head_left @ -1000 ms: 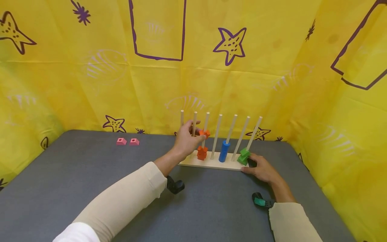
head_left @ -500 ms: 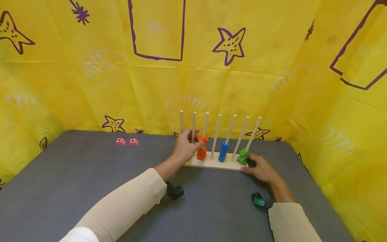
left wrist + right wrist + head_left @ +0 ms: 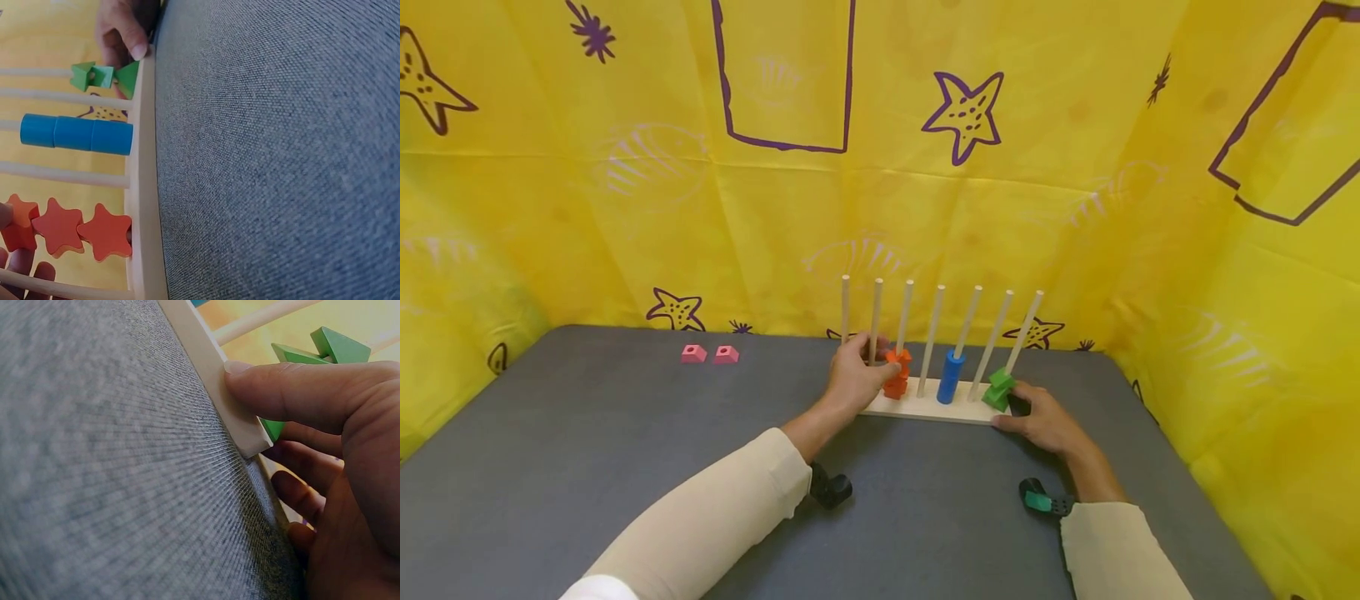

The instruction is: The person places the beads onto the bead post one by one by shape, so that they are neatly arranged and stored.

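A wooden board [image 3: 925,407] with several upright pegs lies on the table. My left hand [image 3: 852,379] pinches the top orange star block [image 3: 21,226] on the third peg from the left, thumb in front and fingers behind. Below it on that peg sit two more orange star blocks [image 3: 60,226], nearly touching it. My right hand [image 3: 1043,418] grips the right end of the board, its thumb [image 3: 275,390] on the front edge. Green triangular blocks [image 3: 998,392] are stacked on the rightmost peg beside the right fingers. Three blue cylinders [image 3: 75,132] fill the lower part of another peg.
Two pink blocks with holes [image 3: 726,354] lie toward the back left of the grey table [image 3: 625,442]. A yellow patterned cloth [image 3: 790,217] hangs close behind the board. Bare pegs [image 3: 930,333] rise beside the loaded ones.
My left hand has slid down the third peg with the orange star block, which now sits at the two lower stars. My right hand has stayed at the board's end.
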The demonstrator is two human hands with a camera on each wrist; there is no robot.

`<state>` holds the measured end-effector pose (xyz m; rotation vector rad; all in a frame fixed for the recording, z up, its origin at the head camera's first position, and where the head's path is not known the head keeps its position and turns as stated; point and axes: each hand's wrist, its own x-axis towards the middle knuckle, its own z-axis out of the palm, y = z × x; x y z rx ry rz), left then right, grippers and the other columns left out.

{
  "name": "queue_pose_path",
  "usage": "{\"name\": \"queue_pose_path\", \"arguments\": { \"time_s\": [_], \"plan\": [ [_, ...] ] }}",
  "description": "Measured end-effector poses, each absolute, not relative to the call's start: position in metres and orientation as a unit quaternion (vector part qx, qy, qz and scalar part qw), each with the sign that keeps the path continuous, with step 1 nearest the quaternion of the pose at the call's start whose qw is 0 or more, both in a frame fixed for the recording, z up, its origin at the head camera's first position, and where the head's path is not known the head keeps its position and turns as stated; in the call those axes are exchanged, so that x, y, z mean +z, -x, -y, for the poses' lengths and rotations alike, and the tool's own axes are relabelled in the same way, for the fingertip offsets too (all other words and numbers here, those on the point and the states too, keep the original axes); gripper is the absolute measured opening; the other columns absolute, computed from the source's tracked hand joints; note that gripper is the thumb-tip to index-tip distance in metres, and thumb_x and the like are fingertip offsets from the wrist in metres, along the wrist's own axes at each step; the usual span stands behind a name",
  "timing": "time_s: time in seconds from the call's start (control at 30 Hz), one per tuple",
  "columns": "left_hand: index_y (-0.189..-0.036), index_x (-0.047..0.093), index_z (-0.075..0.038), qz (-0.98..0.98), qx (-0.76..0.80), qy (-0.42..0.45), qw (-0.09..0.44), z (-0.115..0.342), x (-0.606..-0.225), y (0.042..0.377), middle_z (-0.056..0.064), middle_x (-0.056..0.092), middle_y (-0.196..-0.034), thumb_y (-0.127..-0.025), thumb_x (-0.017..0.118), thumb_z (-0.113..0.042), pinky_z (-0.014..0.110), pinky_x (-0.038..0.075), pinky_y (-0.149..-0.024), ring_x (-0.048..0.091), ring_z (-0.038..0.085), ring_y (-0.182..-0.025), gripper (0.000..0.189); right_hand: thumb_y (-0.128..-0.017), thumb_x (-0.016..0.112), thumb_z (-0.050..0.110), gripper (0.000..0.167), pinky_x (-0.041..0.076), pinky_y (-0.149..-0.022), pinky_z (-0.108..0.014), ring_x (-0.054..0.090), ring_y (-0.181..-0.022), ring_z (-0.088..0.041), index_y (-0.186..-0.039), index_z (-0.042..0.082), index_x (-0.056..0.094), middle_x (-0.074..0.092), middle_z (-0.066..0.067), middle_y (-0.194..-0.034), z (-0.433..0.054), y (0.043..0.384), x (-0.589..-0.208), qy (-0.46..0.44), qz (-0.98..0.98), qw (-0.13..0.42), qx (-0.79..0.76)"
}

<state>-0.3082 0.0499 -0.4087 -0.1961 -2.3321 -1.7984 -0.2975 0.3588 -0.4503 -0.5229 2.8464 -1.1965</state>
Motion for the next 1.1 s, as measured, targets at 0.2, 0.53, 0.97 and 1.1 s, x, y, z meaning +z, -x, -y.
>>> {"name": "queue_pose_path", "arguments": {
  "time_s": [0.2,0.53,0.97,1.1],
  "plan": [
    [-0.11,0.063,-0.001,0.785,-0.61,0.064,0.094,-0.048,-0.411,0.305,0.009,0.066,-0.1,-0.078,0.077,-0.001,0.044,0.048,-0.087,0.06,0.031,-0.099,0.035,-0.084,0.077,0.02,0.055,0.022,-0.105,-0.062,0.042,-0.126,-0.041,-0.131,0.001,0.057,0.052,-0.022,-0.133,-0.357,0.297,-0.453,0.167,-0.908,0.004,-0.384],
    [-0.128,0.058,0.001,0.797,-0.583,0.094,0.125,-0.037,-0.416,0.29,0.014,0.067,-0.11,-0.077,0.073,0.002,0.046,0.047,-0.09,0.06,0.032,-0.107,0.053,-0.084,0.076,0.021,0.056,0.022,-0.104,-0.064,0.041,-0.125,-0.042,-0.132,-0.001,0.056,0.051,-0.023,-0.134,-0.355,0.297,-0.452,0.173,-0.907,0.005,-0.383],
    [-0.113,0.063,0.003,0.765,-0.615,0.103,0.16,0.001,-0.402,0.273,0.016,0.067,-0.103,-0.08,0.073,0.007,0.047,0.049,-0.085,0.062,0.033,-0.097,0.035,-0.083,0.077,0.018,0.057,0.023,-0.105,-0.062,0.042,-0.126,-0.042,-0.132,-0.002,0.055,0.051,-0.024,-0.133,-0.358,0.298,-0.454,0.178,-0.907,-0.001,-0.381],
    [-0.105,0.064,0.005,0.763,-0.614,0.099,0.176,0.018,-0.398,0.273,0.019,0.066,-0.097,-0.081,0.073,0.006,0.033,0.052,-0.079,0.063,0.029,-0.088,0.026,-0.083,0.077,0.018,0.057,0.023,-0.105,-0.062,0.042,-0.125,-0.042,-0.131,-0.003,0.055,0.051,-0.024,-0.133,-0.358,0.298,-0.453,0.179,-0.908,-0.004,-0.38]
  ]
}}
